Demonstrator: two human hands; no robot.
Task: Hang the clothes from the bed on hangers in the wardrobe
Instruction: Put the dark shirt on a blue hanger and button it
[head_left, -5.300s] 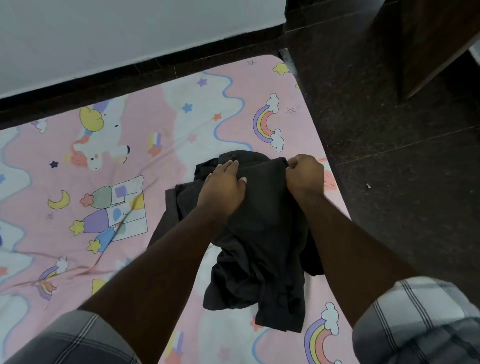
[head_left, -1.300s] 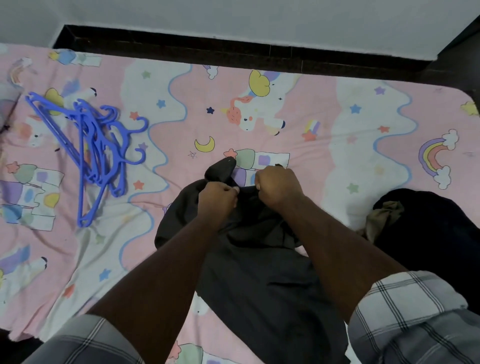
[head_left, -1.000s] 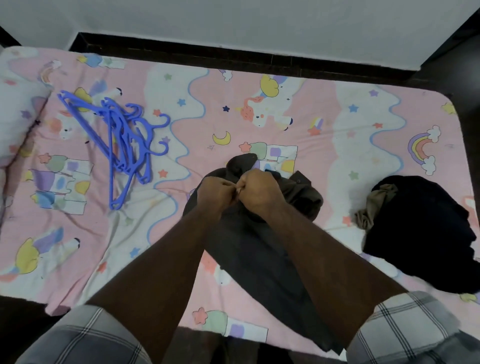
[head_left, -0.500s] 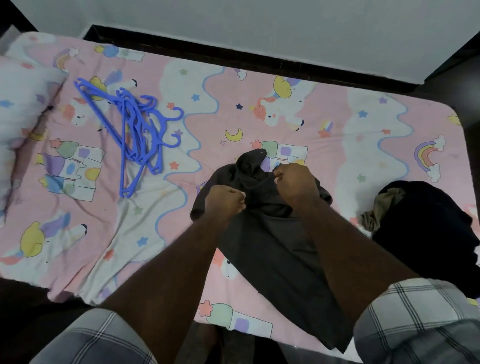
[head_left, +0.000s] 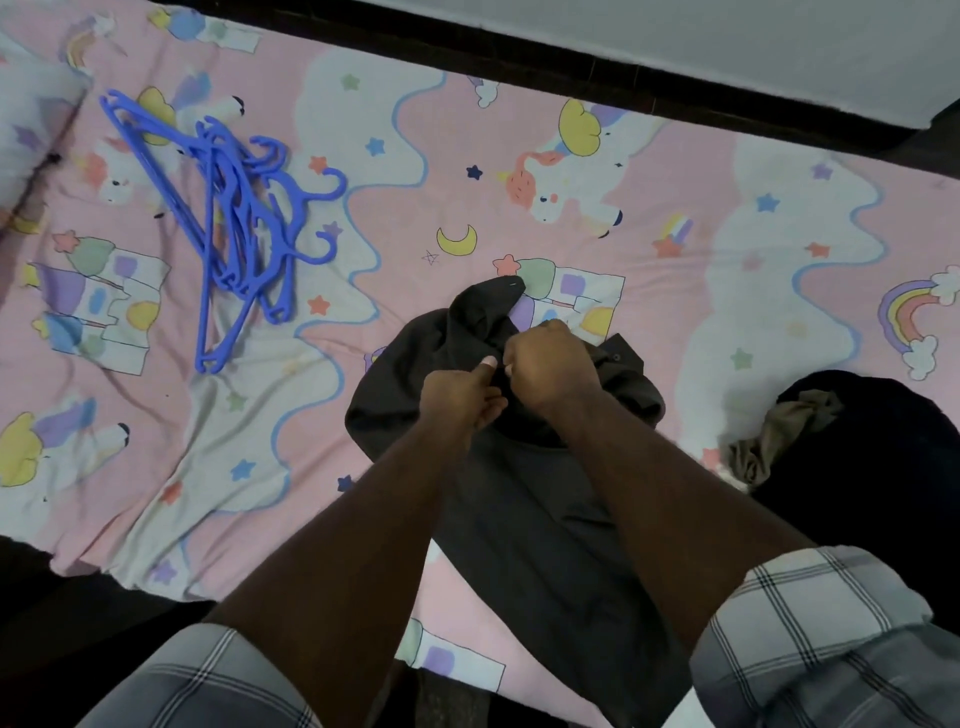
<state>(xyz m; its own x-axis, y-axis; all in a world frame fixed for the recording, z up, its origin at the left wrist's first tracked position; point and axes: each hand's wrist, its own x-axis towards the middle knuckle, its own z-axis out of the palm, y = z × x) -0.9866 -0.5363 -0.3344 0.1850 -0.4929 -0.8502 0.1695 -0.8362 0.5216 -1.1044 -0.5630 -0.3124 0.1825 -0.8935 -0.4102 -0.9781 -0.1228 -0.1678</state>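
Observation:
A dark grey shirt (head_left: 545, 535) lies on the pink patterned bed sheet (head_left: 415, 171), its lower part hanging over the near edge. My left hand (head_left: 460, 397) and my right hand (head_left: 550, 366) sit close together at the shirt's collar end, each pinching the fabric. A pile of several blue plastic hangers (head_left: 234, 223) lies on the sheet at the upper left, apart from both hands. The wardrobe is out of view.
A heap of dark clothes (head_left: 872, 457) with an olive garment (head_left: 779, 441) on its left side lies at the right of the bed. A pillow (head_left: 31, 119) sits at the far left. A dark floor strip and a white wall run behind the bed.
Since 5.3 s ago I have carried the grey shirt left along the bed, away from the pile. In the last half second my hands have come back together at the collar.

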